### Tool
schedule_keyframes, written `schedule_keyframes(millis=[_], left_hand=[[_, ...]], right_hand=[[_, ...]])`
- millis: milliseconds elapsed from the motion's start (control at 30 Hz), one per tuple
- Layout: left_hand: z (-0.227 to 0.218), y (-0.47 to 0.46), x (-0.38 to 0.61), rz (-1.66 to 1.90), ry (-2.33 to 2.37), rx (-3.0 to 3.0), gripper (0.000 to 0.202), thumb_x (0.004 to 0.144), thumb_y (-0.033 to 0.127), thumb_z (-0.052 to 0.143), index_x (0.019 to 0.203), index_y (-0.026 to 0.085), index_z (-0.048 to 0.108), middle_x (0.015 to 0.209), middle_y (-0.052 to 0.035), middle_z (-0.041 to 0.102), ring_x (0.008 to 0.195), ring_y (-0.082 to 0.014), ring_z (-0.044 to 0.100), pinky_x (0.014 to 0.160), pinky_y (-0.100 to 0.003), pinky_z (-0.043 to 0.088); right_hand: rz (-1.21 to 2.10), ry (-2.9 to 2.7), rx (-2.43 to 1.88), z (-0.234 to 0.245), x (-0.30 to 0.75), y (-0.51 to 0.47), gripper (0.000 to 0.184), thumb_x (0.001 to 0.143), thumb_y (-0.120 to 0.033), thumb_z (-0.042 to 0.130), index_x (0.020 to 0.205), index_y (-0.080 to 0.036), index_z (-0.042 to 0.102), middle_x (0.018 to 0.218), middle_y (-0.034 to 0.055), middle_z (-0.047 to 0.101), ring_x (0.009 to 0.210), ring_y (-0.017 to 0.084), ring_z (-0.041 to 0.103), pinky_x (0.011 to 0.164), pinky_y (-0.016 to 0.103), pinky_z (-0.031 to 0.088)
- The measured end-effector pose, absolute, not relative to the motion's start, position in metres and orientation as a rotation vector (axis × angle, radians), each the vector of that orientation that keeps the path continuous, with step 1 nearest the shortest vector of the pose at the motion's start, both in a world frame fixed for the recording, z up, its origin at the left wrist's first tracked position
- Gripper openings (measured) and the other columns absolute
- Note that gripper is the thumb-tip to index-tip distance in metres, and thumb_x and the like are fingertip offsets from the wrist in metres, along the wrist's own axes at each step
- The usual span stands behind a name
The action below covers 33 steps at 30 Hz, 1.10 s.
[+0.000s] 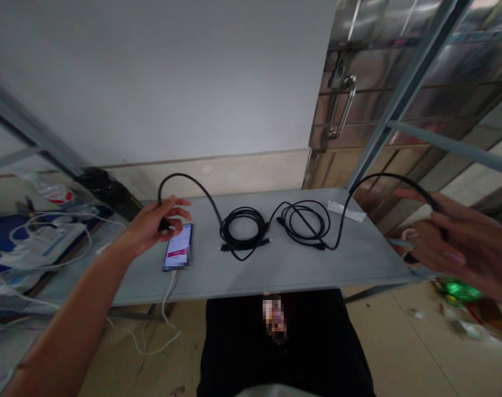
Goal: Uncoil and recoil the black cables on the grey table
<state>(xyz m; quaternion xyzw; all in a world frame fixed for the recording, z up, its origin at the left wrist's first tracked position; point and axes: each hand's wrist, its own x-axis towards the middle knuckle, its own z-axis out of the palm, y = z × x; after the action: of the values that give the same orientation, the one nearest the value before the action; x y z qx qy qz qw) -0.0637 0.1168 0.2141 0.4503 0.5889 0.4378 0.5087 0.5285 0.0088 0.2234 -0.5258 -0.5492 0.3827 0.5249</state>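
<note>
Two coils of black cable lie on the grey table [259,275]: a thicker-looking left coil [222,229] and a looser right coil [328,223]. My left hand [162,220] grips one end of the black cable, whose dark plug shows at the fingers; from there the cable arches over to the left coil. On the far right, my right hand [461,237] pinches another cable length, which bows up from the right coil. A phone [178,242] with a lit screen lies just below my left hand, a white cord at its lower edge.
At the left are a power strip [56,242] with white cords, a plastic bottle [52,190] and a black cylindrical thing [110,193]. A white strip [347,212] lies near the back right. Metal posts [408,88] flank the table; a wall stands behind.
</note>
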Motion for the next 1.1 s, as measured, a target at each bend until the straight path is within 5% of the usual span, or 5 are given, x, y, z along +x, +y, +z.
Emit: schedule_keyframes(millis=[100,400,633,833,1100], left_hand=[[0.210,0.108,-0.040,0.887,1.381,1.239,0.053,0.100,0.063,0.075,0.128,0.019,0.072,0.094,-0.0076,0.078,0.050,-0.0117,0.057,0.037,-0.018,0.031],[0.160,0.076,0.023,0.770,1.146,1.346,0.056,0.102,0.067,0.071,0.131,0.020,0.069,0.092,-0.0098,0.079,0.057,-0.0178,0.068,0.036,-0.021,0.041],[0.097,0.045,0.081,0.946,1.020,0.951,0.057,0.097,0.069,0.077,0.126,0.020,0.071,0.095,-0.0109,0.079,0.074,-0.0267,0.079,0.038,-0.025,0.050],[0.079,0.043,0.103,1.066,0.951,0.777,0.054,0.091,0.062,0.087,0.122,0.020,0.074,0.099,-0.0112,0.081,0.091,-0.0299,0.081,0.050,-0.028,0.059],[0.074,0.035,0.109,1.099,1.052,0.825,0.059,0.094,0.067,0.082,0.129,0.021,0.070,0.101,-0.0100,0.081,0.094,-0.0281,0.080,0.068,-0.033,0.062]], right_hand=[[1.335,-1.312,-1.123,0.215,0.509,0.011,0.059,0.106,-0.053,0.072,0.161,-0.033,0.063,0.062,-0.0002,0.057,0.044,0.016,0.048,0.039,0.033,0.029],[1.090,-1.579,-1.256,0.152,0.439,0.022,0.047,0.111,-0.066,0.061,0.128,-0.025,0.076,0.130,0.0114,0.077,0.070,0.015,0.063,0.066,0.032,0.058],[1.487,-1.398,-1.118,0.106,0.365,0.000,0.057,0.113,-0.073,0.054,0.146,-0.029,0.065,0.121,0.0099,0.082,0.118,0.029,0.077,0.114,0.051,0.055],[1.642,-1.258,-0.993,0.110,0.327,-0.004,0.064,0.108,-0.082,0.053,0.124,-0.022,0.068,0.071,-0.0076,0.046,0.053,0.012,0.041,0.051,0.027,0.042],[1.476,-1.555,-1.109,0.119,0.308,0.000,0.046,0.101,-0.065,0.077,0.090,-0.020,0.072,0.068,-0.0044,0.051,0.060,0.012,0.043,0.054,0.026,0.031]])
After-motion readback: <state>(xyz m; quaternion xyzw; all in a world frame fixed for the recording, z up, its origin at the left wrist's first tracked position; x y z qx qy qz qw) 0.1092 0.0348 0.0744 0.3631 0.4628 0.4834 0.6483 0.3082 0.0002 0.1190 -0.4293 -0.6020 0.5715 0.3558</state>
